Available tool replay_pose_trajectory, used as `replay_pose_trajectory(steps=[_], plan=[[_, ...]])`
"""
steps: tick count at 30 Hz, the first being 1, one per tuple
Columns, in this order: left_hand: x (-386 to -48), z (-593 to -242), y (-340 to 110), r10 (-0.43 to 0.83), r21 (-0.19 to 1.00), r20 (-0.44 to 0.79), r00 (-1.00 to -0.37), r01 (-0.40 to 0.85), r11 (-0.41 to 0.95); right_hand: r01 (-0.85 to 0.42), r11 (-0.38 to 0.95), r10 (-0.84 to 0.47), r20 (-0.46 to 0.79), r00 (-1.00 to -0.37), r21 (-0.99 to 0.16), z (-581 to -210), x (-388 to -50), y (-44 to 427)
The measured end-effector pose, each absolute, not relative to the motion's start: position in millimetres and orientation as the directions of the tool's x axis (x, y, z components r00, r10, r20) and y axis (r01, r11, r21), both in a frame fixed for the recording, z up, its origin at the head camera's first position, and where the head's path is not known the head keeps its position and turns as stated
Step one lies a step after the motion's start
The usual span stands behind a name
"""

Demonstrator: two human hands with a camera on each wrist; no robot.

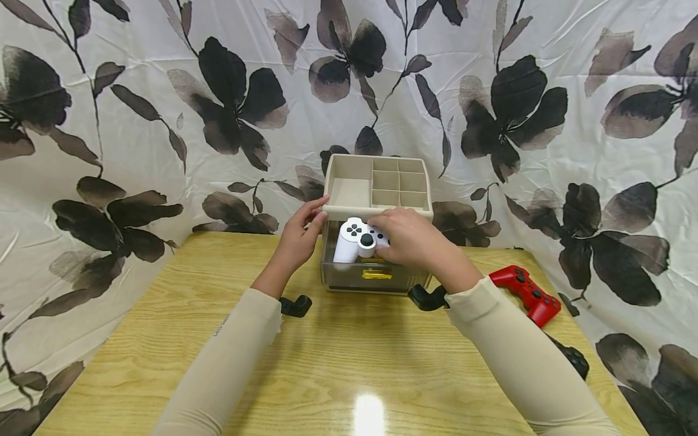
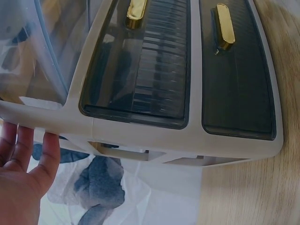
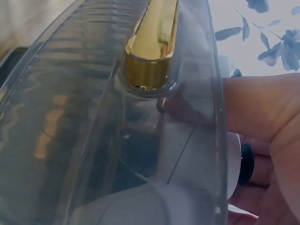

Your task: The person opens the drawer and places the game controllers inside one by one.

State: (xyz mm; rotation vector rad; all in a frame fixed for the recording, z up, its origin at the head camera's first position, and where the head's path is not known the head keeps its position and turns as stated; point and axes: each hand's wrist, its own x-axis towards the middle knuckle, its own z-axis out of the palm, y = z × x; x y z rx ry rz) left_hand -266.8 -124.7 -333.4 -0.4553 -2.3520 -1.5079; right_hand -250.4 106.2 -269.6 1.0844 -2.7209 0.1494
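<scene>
Head view: the right hand (image 1: pixel 411 239) grips a white plastic game controller (image 1: pixel 355 243), down in a smoky see-through plastic drawer (image 1: pixel 342 280); lowering the wrist gently, clear of the front wall, looks wise. The left hand (image 1: pixel 297 239), fingers extended, touches a cream plastic organizer (image 1: pixel 349 211); light bracing should steady it. The right palm hides one controller grip! Beyond the right wrist, a red plastic controller (image 1: pixel 526 295); behind that forearm, a half-covered black plastic controller (image 1: pixel 575 360).

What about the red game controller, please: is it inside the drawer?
No, the red game controller lies on the wood-grain table.
</scene>
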Motion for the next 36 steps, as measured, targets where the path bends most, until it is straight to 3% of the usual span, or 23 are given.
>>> replay_pose_trajectory(steps=[36], plan=[[-267,-334,-125,0.096,0.824,0.406,-0.909,0.409,0.392,-0.618,0.771,-0.616,0.068,-0.785,-0.154,-284,-263,98]])
